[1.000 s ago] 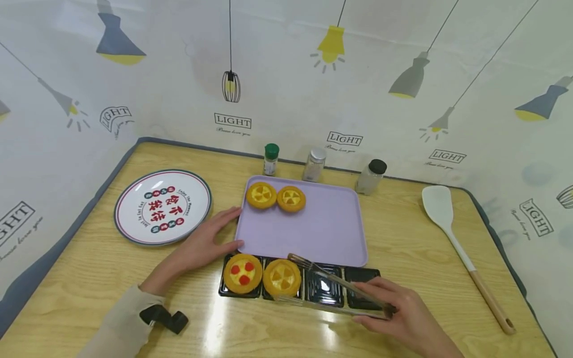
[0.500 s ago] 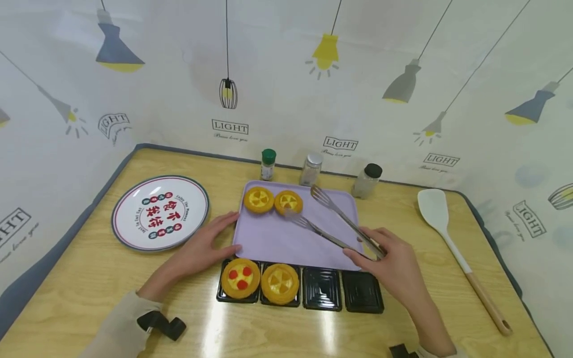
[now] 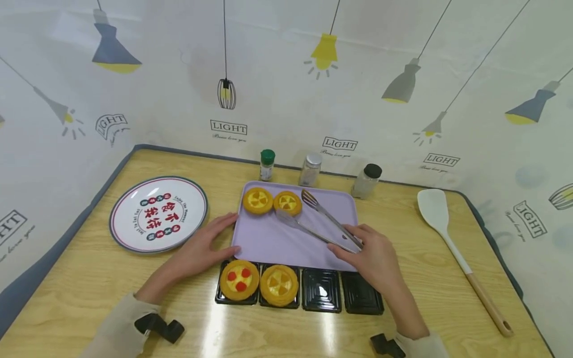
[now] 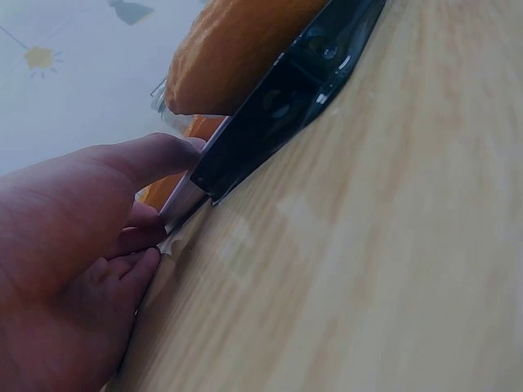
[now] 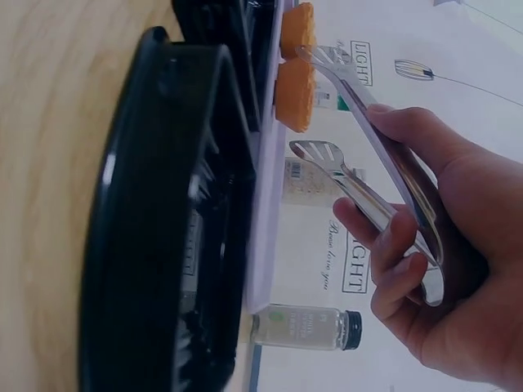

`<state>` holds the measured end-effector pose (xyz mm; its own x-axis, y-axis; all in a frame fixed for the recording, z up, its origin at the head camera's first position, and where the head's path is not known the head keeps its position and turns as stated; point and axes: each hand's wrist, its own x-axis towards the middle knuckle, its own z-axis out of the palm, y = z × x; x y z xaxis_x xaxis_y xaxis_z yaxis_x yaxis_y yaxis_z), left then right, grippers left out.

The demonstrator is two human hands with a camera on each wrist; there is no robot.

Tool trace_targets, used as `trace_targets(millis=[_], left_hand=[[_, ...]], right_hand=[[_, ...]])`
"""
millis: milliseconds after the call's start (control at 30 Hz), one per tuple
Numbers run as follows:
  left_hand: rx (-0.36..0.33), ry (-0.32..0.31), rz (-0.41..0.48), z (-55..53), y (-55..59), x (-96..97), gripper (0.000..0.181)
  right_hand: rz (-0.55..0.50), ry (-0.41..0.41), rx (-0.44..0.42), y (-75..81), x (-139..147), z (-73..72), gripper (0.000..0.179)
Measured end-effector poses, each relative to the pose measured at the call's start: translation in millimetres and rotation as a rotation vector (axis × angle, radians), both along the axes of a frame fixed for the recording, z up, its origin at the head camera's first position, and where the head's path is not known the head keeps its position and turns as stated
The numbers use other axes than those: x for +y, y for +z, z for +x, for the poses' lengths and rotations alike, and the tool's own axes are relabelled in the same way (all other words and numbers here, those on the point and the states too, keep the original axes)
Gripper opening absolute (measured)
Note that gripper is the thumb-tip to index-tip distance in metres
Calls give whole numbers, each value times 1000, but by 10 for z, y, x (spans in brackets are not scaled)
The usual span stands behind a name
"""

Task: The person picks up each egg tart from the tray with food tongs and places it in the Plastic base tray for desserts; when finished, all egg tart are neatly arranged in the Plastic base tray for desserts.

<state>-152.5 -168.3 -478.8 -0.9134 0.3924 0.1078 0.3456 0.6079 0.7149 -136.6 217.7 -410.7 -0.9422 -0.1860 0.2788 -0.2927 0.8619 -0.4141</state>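
Note:
My right hand point(image 3: 373, 256) grips metal serving tongs point(image 3: 329, 215) over the lilac tray point(image 3: 268, 241). Their two slotted ends stand apart, with the right-hand tart point(image 3: 288, 203) close to them. Beside it on the tray sits another egg tart point(image 3: 257, 200). My left hand point(image 3: 197, 251) rests at the tray's left edge, thumb and fingers spread along the rim. In the left wrist view the thumb point(image 4: 167, 155) reaches the rim beside a black holder. A tart with red dots point(image 3: 239, 280) and a plain-topped tart point(image 3: 279, 285) sit in black holders in front.
Two black holders point(image 3: 321, 291) without tarts stand at the right of the row. A patterned plate point(image 3: 130, 219) lies at left. Behind the tray are green-capped point(image 3: 266, 165), silver-capped point(image 3: 310, 169) and black-capped point(image 3: 367, 181) jars. A white spatula point(image 3: 434, 209) lies at right.
My right hand has carried the tongs from above the black holders up over the lilac tray, then left toward the right-hand tart. The left hand stays at the tray's edge.

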Motion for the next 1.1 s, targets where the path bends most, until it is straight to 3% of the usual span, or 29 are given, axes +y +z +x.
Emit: trace_targets(millis=[267,1100], left_hand=[[-9,2,0,19,-5,-15,79],[-43,-3,5,-6,6,-2,78]], right_hand=[[0,-2,-46,-68,-52,-18,58],[5,18,8,-133,-59,-53,49]])
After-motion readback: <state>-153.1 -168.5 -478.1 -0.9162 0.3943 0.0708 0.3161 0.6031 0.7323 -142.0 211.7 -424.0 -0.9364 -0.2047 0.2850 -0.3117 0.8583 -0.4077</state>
